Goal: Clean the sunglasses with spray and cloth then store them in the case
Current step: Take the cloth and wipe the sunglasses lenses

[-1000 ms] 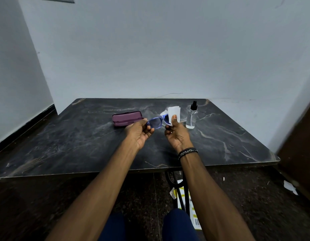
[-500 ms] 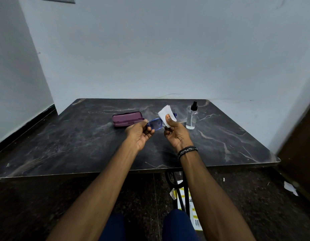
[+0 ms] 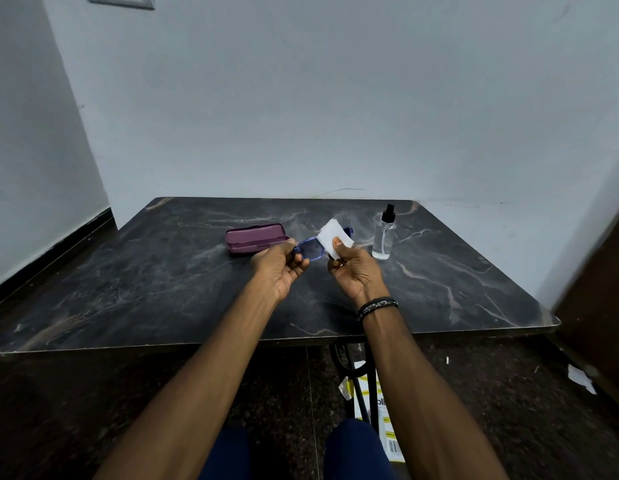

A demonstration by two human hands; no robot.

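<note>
Desk [image 3: 169, 292]: dark marble-patterned top with pale veins, set against a pale wall; carried the case and the bottle
Sunglasses [image 3: 311, 249]: blue frame with tinted lenses, held in the air above the middle of the desk, between the two hands; one lens showed clear, the other lay under the cloth
Left hand [image 3: 278, 270]: closed on the left end of the sunglasses, thumb on top and fingers curled beneath
Right hand [image 3: 356, 271]: closed on the cloth, thumb pressed on its near face, pinching it against the right lens of the sunglasses
Cloth [image 3: 330, 235]: white, folded, small; covered the right lens, its upper corner standing free above the thumb
Case [image 3: 254, 239]: purple, oblong, hard-shelled, lid shut; lay flat on the desk just beyond the left hand, to the left of the sunglasses
Spray bottle [image 3: 384, 237]: clear body with black nozzle, upright on the desk, just to the right of the right hand and apart from it
Wristband [image 3: 377, 306]: dark beaded bands round the right wrist
Legs [image 3: 356, 448]: in dark blue, showing at the bottom edge, under the near edge of the desk
Floor [image 3: 509, 393]: dark and speckled; white and yellow printed paper [image 3: 387, 434] lay under the desk, a white scrap [image 3: 582, 377] to the right
</note>
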